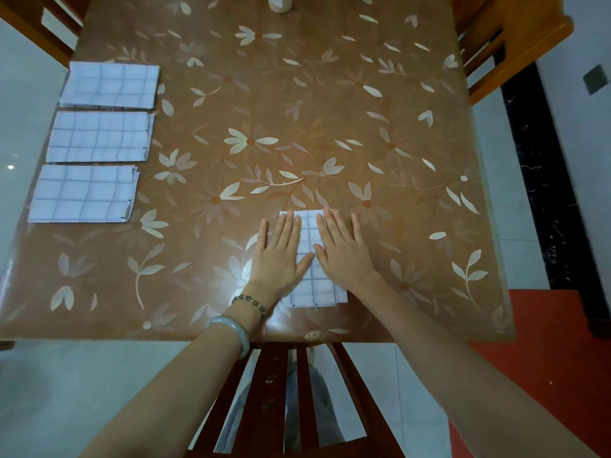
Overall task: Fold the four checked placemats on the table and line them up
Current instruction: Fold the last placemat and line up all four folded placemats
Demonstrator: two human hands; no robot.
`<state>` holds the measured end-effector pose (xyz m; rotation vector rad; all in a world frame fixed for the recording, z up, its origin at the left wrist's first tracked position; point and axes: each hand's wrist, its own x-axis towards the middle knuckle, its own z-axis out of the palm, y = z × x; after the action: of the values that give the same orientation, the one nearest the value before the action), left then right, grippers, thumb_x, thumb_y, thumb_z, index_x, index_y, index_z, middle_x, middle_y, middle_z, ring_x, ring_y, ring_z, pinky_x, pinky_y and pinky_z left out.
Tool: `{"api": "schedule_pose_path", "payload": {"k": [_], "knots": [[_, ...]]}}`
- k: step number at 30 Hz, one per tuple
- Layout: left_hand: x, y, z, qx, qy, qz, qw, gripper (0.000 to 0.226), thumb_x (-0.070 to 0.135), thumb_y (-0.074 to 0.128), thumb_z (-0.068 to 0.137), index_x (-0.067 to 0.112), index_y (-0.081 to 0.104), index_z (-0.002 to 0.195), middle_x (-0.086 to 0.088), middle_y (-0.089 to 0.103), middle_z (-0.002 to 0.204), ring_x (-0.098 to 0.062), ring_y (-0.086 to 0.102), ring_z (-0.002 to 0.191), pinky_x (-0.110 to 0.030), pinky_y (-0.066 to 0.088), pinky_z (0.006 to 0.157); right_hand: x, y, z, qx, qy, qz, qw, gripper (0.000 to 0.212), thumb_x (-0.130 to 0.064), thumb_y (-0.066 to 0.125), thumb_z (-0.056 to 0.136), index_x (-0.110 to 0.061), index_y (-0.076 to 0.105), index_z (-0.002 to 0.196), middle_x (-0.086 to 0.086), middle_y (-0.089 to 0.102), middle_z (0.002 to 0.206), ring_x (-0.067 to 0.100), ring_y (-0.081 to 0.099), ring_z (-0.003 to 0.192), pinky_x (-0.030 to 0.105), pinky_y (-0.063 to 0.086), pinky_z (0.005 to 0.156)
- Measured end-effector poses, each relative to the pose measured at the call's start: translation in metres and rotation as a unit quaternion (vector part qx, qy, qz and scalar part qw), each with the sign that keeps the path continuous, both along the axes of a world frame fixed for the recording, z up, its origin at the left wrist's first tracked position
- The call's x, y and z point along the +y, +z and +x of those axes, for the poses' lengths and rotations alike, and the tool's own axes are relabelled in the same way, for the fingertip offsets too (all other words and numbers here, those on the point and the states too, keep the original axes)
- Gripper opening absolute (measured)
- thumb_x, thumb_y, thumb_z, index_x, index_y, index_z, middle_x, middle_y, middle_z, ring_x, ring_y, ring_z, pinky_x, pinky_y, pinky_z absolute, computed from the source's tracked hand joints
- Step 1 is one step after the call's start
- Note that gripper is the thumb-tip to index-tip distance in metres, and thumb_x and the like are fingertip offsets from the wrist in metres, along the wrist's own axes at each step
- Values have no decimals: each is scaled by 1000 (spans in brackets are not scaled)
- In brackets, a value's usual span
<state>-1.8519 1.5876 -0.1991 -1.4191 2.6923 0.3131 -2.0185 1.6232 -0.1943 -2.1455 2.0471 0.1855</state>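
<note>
Nearest, a wooden chair back (pixel 274 391) stands against the near edge of the counter (pixel 330 110), and both forearms reach over it. Just in from that edge, a little right of its middle, lies the fourth placemat (pixel 309 233), folded to a narrow rectangle with its long side running away from the person. The left hand (pixel 281 256) and right hand (pixel 344 252) lie flat on it side by side, thumbs nearly meeting. Each grip is released, fingers straight and spread, grasping nothing, only pressing down. That flat pressure looks meant to set the creases so the layers do not spring up. Along the counter's left edge three folded placemats form a column: the near placemat (pixel 82 193), the middle placemat (pixel 99 137) and the far placemat (pixel 110 85), close together but apart, long sides lying crosswise. The room between the near one and the near-left corner seems left for the fourth, which would need a quarter turn to match. A pale object (pixel 279 3), cut off, stands at the far edge.
</note>
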Motion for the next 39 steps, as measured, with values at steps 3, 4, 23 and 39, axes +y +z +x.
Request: {"api": "schedule_pose_path", "payload": {"k": [3,4,23,39], "knots": [[8,10,8,26,3,-18,999,71,50,21,98,-2,31,146,-18,29,154,-28,26,144,-53,12,116,13,6,-6,-13,-14,-22,1000,64,-45,22,97,-5,21,148,16,22,155,26,18,145,55,16,115],[14,13,13,36,-8,-34,999,68,46,22,98,-1,32,146,-18,31,153,-27,27,144,-53,13,116,22,7,-6,-17,-11,-33,999,64,-43,24,97,-4,20,148,16,21,155,26,17,145,55,16,115],[53,6,54,-33,-89,-16,995,79,62,11,97,4,26,149,-14,23,157,-29,18,146,-54,15,116,81,13,-1,-25,16,4,1000,64,-46,29,95,-6,32,145,12,31,152,23,25,143,52,15,113],[-37,35,2,89,-20,28,995,65,41,59,90,-4,45,134,-22,42,144,-39,36,136,-46,29,113,80,40,6,-244,-181,-73,950,43,-18,52,90,-15,50,133,12,30,152,28,32,137,46,39,105]]}}
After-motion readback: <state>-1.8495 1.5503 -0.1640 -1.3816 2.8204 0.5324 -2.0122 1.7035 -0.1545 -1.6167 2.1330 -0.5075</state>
